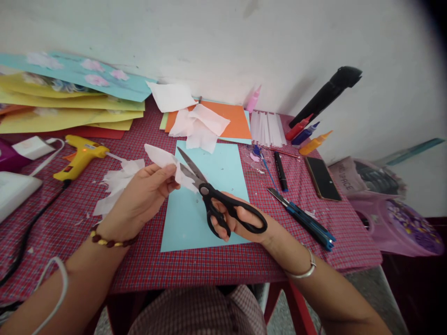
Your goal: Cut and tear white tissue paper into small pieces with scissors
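Note:
My left hand (148, 193) pinches a small piece of thin white paper (160, 156) between thumb and fingers. Black-handled scissors (206, 190) are in my right hand (239, 218), with fingers through the handle loops. Their blades are spread apart, and the lower one meets the white paper beside my left fingertips. Both hands are above a light blue sheet (223, 167) on the table. Crumpled white paper scraps (122, 179) lie just beyond my left wrist.
A yellow glue gun (78, 156) lies at left before stacked coloured sheets (70, 111). Thin white paper (206, 123) rests on orange sheets (233, 116). Rightward are white glue sticks (267, 129), paint bottles (314, 143), a black marker (280, 170), a utility knife (303, 218) and a phone (323, 178).

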The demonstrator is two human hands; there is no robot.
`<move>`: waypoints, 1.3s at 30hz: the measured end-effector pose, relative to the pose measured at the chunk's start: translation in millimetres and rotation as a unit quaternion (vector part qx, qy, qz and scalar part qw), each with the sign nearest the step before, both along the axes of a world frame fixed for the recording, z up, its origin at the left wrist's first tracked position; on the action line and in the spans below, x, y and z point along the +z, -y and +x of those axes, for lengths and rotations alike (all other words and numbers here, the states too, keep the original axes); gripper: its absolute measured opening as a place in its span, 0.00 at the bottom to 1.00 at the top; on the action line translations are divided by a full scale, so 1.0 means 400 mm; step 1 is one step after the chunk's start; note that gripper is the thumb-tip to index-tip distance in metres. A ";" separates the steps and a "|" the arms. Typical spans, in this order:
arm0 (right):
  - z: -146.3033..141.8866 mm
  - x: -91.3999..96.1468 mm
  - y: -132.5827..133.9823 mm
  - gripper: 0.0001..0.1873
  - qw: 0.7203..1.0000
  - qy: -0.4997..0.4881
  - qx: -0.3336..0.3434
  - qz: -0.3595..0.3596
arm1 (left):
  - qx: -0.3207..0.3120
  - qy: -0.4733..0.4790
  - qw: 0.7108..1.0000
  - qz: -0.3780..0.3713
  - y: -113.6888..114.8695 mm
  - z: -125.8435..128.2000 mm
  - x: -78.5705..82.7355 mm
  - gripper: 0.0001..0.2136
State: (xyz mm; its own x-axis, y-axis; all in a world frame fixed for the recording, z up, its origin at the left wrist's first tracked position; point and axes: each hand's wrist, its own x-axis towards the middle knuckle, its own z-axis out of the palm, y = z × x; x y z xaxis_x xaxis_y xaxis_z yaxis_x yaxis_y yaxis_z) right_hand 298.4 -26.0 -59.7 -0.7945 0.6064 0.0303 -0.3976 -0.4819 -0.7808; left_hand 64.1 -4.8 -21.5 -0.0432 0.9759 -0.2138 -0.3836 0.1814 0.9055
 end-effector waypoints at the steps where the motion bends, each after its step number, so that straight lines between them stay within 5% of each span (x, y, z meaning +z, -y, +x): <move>1: -0.001 -0.002 -0.001 0.29 1.000 -0.001 -0.002 -0.001 | 0.004 -0.006 1.000 0.000 0.000 0.000 -0.003 0.09; 10: -0.001 -0.004 0.000 0.28 1.000 0.008 -0.007 0.006 | -0.047 -0.210 0.976 0.023 0.021 -0.006 -0.005 0.10; 25: -0.019 0.012 0.024 0.29 0.998 0.015 -0.042 0.045 | -0.142 -0.193 0.970 0.022 0.026 0.003 0.001 0.11; 39: -0.020 0.010 0.022 0.27 0.996 0.020 -0.055 0.068 | -0.160 -0.196 0.967 0.025 0.032 0.007 -0.004 0.11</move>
State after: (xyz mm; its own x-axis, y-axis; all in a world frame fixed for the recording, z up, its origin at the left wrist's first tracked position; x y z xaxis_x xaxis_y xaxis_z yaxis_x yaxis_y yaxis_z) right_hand 290.4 -34.7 -55.6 -0.7259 0.6821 0.0883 -0.4094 -0.3254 -0.8524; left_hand 66.8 -17.6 -23.2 0.1939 0.9616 -0.1942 0.0600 0.1860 0.9807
